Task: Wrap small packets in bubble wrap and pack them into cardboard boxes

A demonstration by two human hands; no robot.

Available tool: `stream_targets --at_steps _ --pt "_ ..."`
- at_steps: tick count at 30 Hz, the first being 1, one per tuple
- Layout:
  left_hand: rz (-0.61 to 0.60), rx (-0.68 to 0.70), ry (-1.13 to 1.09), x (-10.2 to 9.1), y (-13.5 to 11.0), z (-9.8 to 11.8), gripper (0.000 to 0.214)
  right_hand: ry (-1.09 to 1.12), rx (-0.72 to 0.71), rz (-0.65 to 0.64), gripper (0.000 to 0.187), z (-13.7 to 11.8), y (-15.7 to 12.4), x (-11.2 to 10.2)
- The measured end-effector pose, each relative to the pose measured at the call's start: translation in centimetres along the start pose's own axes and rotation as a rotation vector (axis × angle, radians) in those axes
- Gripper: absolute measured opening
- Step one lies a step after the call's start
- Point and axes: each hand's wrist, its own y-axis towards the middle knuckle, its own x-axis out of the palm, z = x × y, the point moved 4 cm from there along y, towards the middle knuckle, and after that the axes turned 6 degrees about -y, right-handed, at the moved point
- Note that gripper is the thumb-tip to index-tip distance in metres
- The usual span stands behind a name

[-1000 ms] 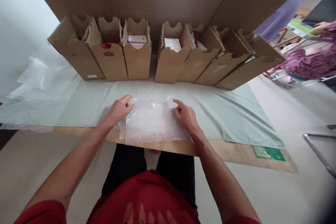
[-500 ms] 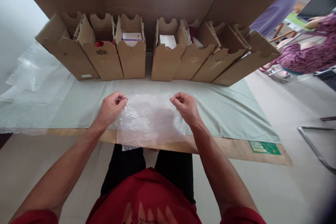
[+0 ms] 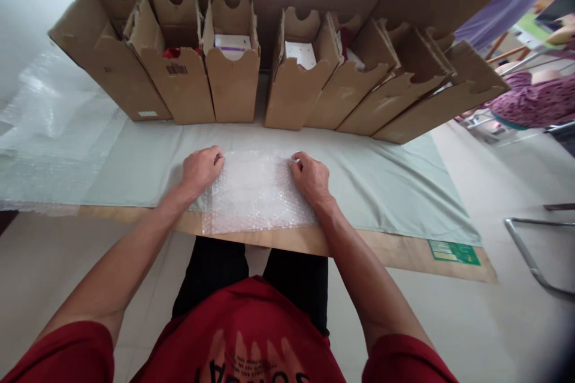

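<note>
The bubble-wrap sheet lay flat over the near edge of the pale green cloth. From where I stood, the left hand was pinching the sheet's far left corner between thumb and fingers, and the right hand had its far right corner nipped the same way. Loose bubble wrap was heaped at the cloth's left end. Seven open cardboard boxes stood along the cloth's far side. Beyond its right end I saw another person, seated, in pink patterned clothing.
</note>
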Motion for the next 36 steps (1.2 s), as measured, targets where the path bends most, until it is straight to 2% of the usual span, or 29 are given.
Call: stream_targets --at_steps 6,11,14,16,18,20,23,25,27,29,31,33,36 --pt "-0.043 0.017 0.088 -0.2 -0.2 0.4 0.022 -0.029 -0.013 -0.007 0.028 0.0 -0.6 0.1" --pt "-0.063 -0.021 0.057 -0.2 -0.3 0.4 0.026 -0.045 -0.005 -0.032 0.03 -0.1 -0.5 0.3" --pt "-0.022 -0.003 0.04 -1.2 -0.9 0.4 0.041 -0.075 -0.028 0.027 0.037 0.4 -0.7 -1.0" --pt "0.045 0.06 0.044 -2.3 -1.8 1.1 0.051 -0.083 -0.059 0.138 0.041 0.9 -1.2 -2.8" --pt "0.102 0.186 0.044 -2.8 -3.1 2.4 0.052 -0.082 -0.134 0.238 0.042 0.7 -2.0 -4.4" --pt "0.085 0.345 0.047 -2.2 -4.7 4.1 0.053 -0.082 -0.264 0.257 0.044 -0.3 -3.1 -5.0" --pt "-0.094 0.485 0.081 1.0 -6.7 5.6 0.056 -0.117 -0.472 0.085 0.049 -2.6 -4.8 -3.3" --pt "-0.225 0.487 0.113 3.0 -7.4 5.5 0.056 -0.145 -0.551 -0.076 0.047 -3.3 -5.5 -1.6" --pt "-0.303 0.472 0.126 3.9 -7.7 5.0 0.055 -0.128 -0.568 -0.166 0.045 -3.0 -5.8 -1.0" --pt "-0.321 0.484 0.112 3.3 -7.9 4.6 0.056 -0.075 -0.56 -0.156 0.043 -2.0 -6.2 -2.0" --pt "-0.307 0.534 0.077 2.0 -8.5 4.7 0.057 -0.034 -0.599 -0.127 0.04 -1.0 -7.1 -3.8" --pt "-0.316 0.615 0.036 0.8 -9.7 5.1 0.056 -0.037 -0.705 -0.149 0.04 -0.6 -8.8 -5.1" --pt "-0.362 0.71 -0.01 0.4 -11.6 5.6 0.045 -0.152 -0.863 -0.205 0.036 -1.0 -11.7 -4.9"
